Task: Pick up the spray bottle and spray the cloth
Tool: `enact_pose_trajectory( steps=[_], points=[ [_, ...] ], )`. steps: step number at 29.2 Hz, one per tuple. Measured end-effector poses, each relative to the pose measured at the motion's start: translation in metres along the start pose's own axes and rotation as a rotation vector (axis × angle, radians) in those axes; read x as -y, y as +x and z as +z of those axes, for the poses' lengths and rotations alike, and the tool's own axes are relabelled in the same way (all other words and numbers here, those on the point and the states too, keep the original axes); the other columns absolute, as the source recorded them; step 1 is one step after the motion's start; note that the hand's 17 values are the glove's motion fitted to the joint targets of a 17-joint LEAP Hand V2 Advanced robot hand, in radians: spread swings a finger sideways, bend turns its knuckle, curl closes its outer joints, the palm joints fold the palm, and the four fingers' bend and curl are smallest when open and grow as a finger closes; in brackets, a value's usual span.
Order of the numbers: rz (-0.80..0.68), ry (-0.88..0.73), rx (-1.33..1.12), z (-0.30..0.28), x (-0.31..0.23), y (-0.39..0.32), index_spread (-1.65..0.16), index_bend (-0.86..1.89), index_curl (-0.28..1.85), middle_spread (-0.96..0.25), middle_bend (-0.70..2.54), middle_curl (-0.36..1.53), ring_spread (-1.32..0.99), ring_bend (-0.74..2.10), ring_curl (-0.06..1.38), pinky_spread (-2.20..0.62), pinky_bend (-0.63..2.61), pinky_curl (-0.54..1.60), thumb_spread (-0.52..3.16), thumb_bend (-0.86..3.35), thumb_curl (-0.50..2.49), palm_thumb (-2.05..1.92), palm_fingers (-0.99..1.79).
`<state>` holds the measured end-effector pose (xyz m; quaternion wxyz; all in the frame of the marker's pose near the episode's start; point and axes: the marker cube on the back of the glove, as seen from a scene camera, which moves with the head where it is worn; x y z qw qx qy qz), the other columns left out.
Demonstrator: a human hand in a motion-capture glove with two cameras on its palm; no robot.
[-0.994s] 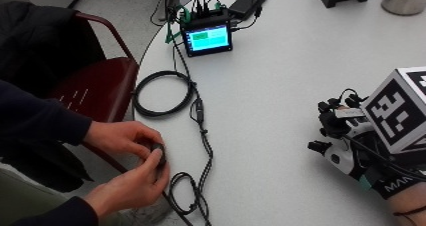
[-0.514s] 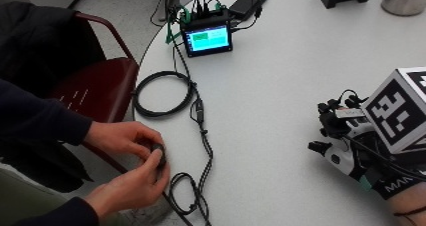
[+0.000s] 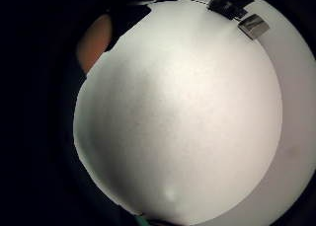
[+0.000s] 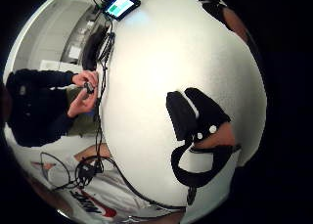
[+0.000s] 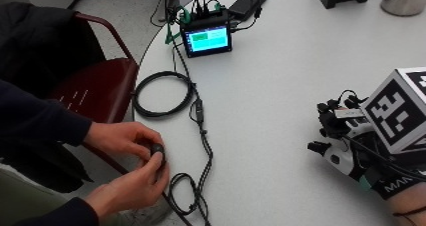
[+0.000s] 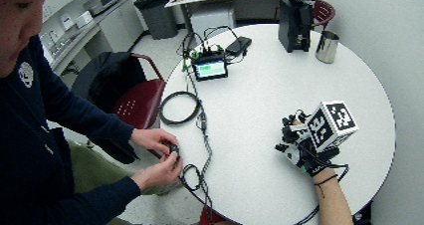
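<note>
My gloved right hand (image 5: 347, 137) rests palm down on the round white table (image 5: 279, 81) near its right side, also seen in the wide outside view (image 6: 299, 141). Its fingers (image 4: 188, 112) lie stretched over the bare tabletop and hold nothing. The little finger side palm view is filled by the white table surface (image 3: 177, 112) close under the palm. No spray bottle and no cloth shows in any view.
A small device with a lit green screen (image 5: 207, 38) stands at the table's far left edge, with cables and a coiled black cable (image 5: 163, 93) running along that edge. A metal cup (image 6: 326, 46) and a black box (image 6: 295, 18) stand at the back. A red chair (image 5: 93, 86) is beside the table.
</note>
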<state>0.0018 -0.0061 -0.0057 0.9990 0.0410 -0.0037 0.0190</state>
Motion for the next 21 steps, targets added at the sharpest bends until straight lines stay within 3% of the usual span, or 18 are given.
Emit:
enact_pose_trajectory(
  steps=[21],
  points=[
    [0.0, -0.016, 0.001, -0.0001, -0.0006, -0.0016, -0.38, 0.17, 0.35, -0.07, 0.31, 0.37, 0.07, 0.19, 0.25, 0.23, 0.17, 0.26, 1.24, -0.01, 0.27, 0.7, 0.38]
  ],
)
